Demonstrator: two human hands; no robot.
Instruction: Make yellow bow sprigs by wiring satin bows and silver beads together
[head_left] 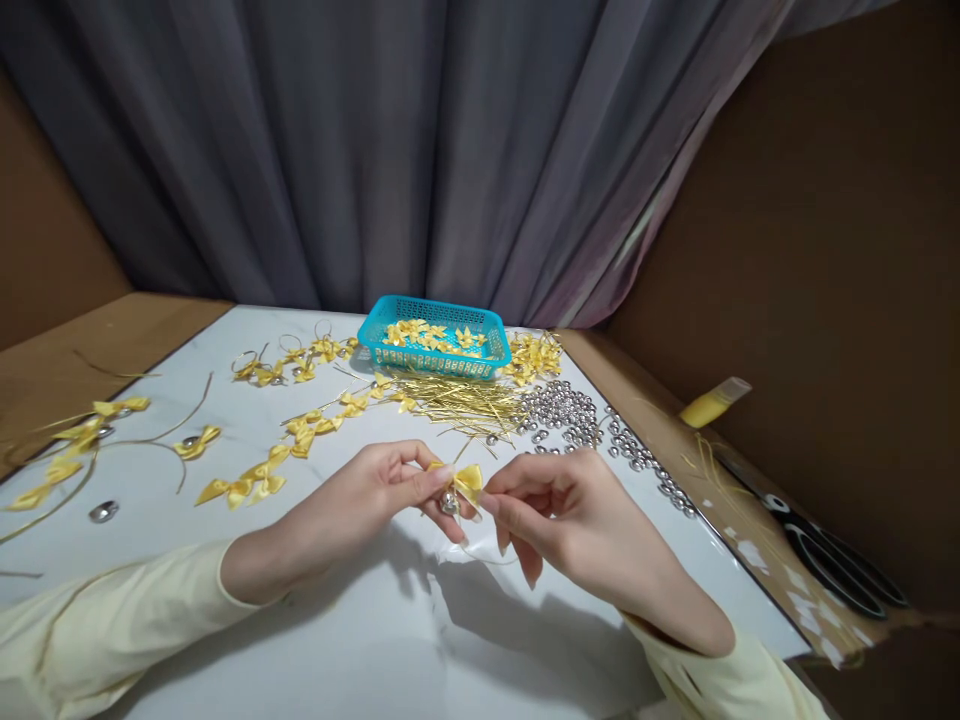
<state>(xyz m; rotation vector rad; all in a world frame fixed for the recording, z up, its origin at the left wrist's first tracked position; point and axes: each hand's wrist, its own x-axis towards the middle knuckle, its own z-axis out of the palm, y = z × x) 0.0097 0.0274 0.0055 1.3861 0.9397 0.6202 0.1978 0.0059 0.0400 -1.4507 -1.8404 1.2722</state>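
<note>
Left hand (394, 482): our fingers pinch one yellow satin ribbon bow (470, 478), one shiny silver bead (449, 502) beside it.
Right hand (576, 508): our fingers pinch the bow's right edge.
Bow's place: above the white table (337, 640).
Table's far end: one turquoise perforated plastic basket (442, 366).

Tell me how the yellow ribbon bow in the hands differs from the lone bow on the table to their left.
The held bow is raised between the left hand and right hand; the lone bow lies on the white tabletop. The hands partly cover the held bow; the lone bow is unobstructed. Both are shiny yellow with a silvery bead.
</note>
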